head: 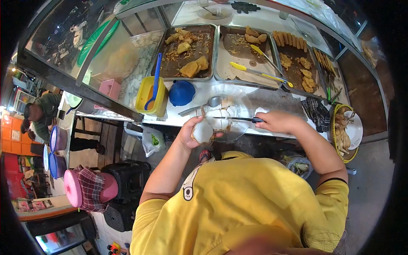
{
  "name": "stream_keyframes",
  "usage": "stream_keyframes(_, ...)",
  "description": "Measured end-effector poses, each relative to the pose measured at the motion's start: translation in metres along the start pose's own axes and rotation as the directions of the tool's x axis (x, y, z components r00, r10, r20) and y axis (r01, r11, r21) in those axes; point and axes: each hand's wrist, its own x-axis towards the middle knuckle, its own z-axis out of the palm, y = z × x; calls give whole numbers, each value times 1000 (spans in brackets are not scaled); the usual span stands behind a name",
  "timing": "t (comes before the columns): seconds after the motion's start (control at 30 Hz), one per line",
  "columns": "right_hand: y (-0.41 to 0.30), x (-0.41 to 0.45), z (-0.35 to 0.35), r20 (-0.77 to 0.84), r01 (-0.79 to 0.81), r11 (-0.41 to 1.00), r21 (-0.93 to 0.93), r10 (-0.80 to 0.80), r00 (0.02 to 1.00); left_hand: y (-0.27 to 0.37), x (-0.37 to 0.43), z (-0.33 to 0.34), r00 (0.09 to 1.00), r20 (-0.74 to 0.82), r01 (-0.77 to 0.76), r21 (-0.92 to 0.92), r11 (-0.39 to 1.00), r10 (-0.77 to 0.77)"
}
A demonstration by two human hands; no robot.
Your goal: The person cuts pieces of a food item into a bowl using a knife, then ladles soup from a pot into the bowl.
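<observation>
My left hand [188,135] holds a round white piece of food [203,130] with brownish edges near the counter's front. In my right hand [271,121] is the black handle of a knife [237,119], its blade pointing left, across or beside several white cut pieces [220,118]. These lie over a clear, round plastic dish or lid [239,130]. A metal spoon or ladle [214,101] and another blade-like utensil [188,111] rest just behind them. Beyond stand a blue plastic bowl-like item [182,92] and a yellow container [151,95] with orange-brown contents and a blue ladle [156,76].
Metal trays [215,47] of fried food stand behind, with yellow-tipped tongs [261,74] across them. A striped cloth [316,114] and yellow-rimmed basket [334,134] are at right. A glass-case frame [105,98] crosses the left. A person [44,111] is at far left.
</observation>
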Motion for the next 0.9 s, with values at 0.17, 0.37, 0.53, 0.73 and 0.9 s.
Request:
stream_keyframes(0.17, -1, 4, -39, 683, -507, 699, 504, 36, 729, 13, 3, -16, 994, 19, 111, -30, 993, -110)
stream_keyframes(0.37, -29, -27, -54, 49, -46, 997, 57, 43, 998, 13, 0, -22, 997, -5, 71, -117, 991, -72)
stream_keyframes(0.53, -36, -34, -44, -17, -82, 994, -73, 81, 997, 12, 3, -15, 996, 5, 88, -164, 983, -88)
stream_keyframes(0.73, -42, -28, -16, -84, -126, 984, -123, 116, 990, 10, 3, -5, 999, -15, 50, -38, 998, -50)
stream_keyframes(0.9, -40, -19, 3, -54, -173, 984, -47, 171, 984, 0, 2, -2, 993, -68, -98, -56, 994, 94)
